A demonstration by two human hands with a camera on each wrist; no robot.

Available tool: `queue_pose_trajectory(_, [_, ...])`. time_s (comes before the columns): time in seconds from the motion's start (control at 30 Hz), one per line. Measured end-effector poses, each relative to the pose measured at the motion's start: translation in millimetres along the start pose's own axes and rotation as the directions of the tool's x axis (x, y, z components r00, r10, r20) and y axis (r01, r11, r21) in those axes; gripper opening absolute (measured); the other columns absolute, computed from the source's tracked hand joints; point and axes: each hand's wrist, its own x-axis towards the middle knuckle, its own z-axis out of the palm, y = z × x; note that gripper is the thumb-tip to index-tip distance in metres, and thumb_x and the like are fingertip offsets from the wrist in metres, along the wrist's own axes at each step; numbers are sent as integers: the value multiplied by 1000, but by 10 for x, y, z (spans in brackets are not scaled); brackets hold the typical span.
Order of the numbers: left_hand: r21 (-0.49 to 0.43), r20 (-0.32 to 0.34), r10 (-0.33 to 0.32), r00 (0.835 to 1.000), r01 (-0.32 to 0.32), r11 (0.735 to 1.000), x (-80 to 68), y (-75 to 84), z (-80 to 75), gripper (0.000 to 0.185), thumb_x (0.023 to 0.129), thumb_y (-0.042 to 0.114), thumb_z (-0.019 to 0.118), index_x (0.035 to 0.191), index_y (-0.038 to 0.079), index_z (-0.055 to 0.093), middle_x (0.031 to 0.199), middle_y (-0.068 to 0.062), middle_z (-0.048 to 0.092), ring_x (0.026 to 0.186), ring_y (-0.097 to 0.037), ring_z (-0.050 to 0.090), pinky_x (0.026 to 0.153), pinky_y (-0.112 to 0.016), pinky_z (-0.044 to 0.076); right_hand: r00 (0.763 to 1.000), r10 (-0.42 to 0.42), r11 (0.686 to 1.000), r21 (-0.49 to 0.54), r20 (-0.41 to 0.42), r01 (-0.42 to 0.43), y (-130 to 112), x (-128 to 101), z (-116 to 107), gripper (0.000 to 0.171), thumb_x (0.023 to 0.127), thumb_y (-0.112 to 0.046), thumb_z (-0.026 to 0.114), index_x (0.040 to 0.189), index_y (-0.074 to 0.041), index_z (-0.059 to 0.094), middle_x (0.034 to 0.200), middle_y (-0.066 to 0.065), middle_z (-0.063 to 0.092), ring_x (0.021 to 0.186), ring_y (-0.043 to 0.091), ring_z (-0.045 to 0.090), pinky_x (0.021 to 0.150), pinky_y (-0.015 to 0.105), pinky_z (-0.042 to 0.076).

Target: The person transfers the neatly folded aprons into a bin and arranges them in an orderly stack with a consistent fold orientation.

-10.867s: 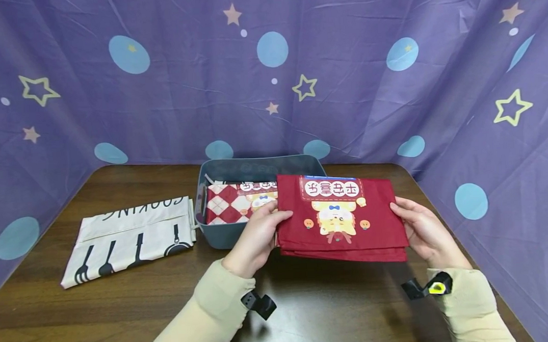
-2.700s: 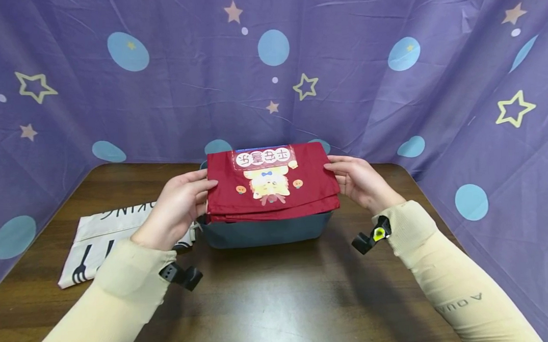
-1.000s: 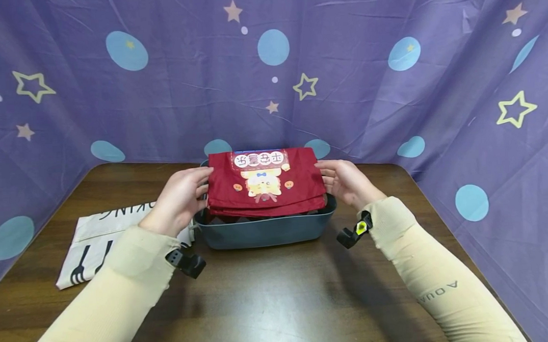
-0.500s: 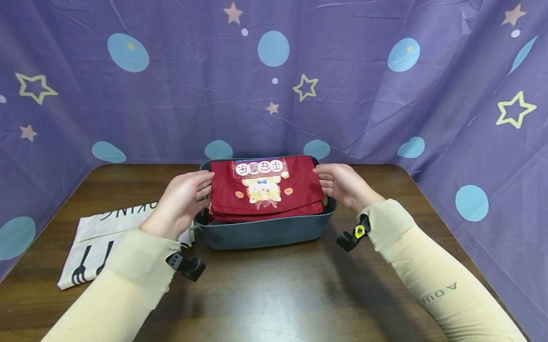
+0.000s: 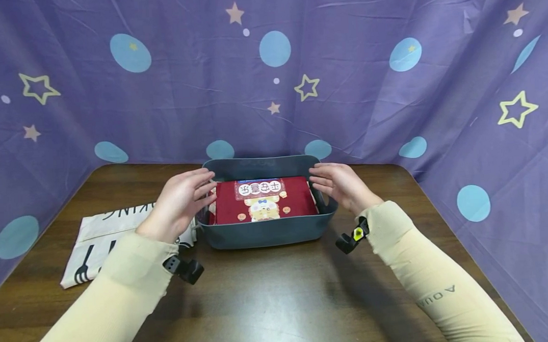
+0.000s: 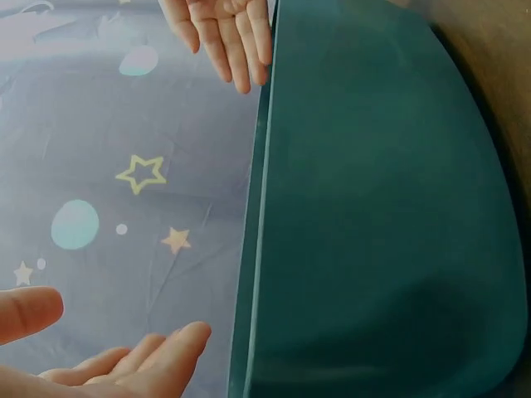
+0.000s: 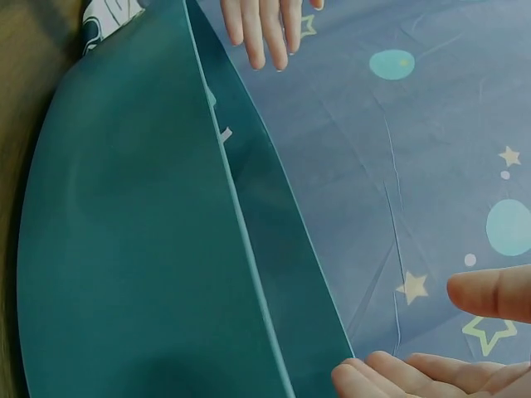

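Red cloth (image 5: pixel 263 202), folded flat with a cartoon print and a white label on top, lies down inside the grey bin (image 5: pixel 267 233), sitting below the rim and filling most of the floor. Biggest thing on show is the purple backdrop (image 5: pixel 343 76) with its blue dots and stars, draped all around the back and sides. Below it, the dark wooden table (image 5: pixel 280 303) carries everything. On the table's left side lies a white folded cloth (image 5: pixel 97 235) printed with black forks and lettering, its right edge just beside the bin and partly hidden behind the left forearm. The bin itself stands at the middle of the table, toward the back.

Now the hands. The left hand (image 5: pixel 181 200) hovers at the bin's left end, fingers straight and relaxed, palm turned inward, gripping nothing; the left wrist view shows its fingers (image 6: pixel 158 361) spread beside the bin's wall (image 6: pixel 382 232). The right hand (image 5: pixel 341 184) mirrors it at the right end, fingers loose and open, holding nothing, fingertips over the rim. From the right wrist view, its fingers (image 7: pixel 415 373) sit just beside the bin's edge (image 7: pixel 241 215). Whether either hand touches the bin, I can't tell.
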Motion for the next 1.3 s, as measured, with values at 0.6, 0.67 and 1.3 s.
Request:
queue_pose_trajectory(0.6, [57, 62, 67, 996, -70, 996, -206, 71, 24, 60, 104, 26, 49, 157, 8, 25, 160, -10, 33, 143, -28, 41, 111, -35, 42, 1000, -25, 999, 47, 7, 25, -88, -69, 54, 44, 103, -9, 43, 145, 4, 37, 153, 20, 42, 111, 17, 64, 112, 36, 42])
queue_pose_trajectory(0.67, [70, 68, 70, 995, -75, 995, -226, 81, 35, 60, 104, 26, 49, 156, 8, 26, 160, -10, 34, 142, -29, 43, 109, -34, 44, 999, -31, 999, 38, 15, 31, -95, -86, 58, 46, 104, -9, 42, 148, 4, 35, 154, 20, 41, 122, 23, 60, 112, 36, 42])
queue_pose_trajectory(1.3, [58, 106, 157, 982, -164, 985, -370, 107, -59, 60, 102, 24, 55, 154, 6, 32, 152, -13, 44, 116, -12, 64, 95, -25, 54, 988, -94, 995, 26, 118, 92, -175, -288, 203, 47, 104, -10, 42, 149, 5, 35, 153, 20, 42, 139, 34, 45, 113, 39, 40])
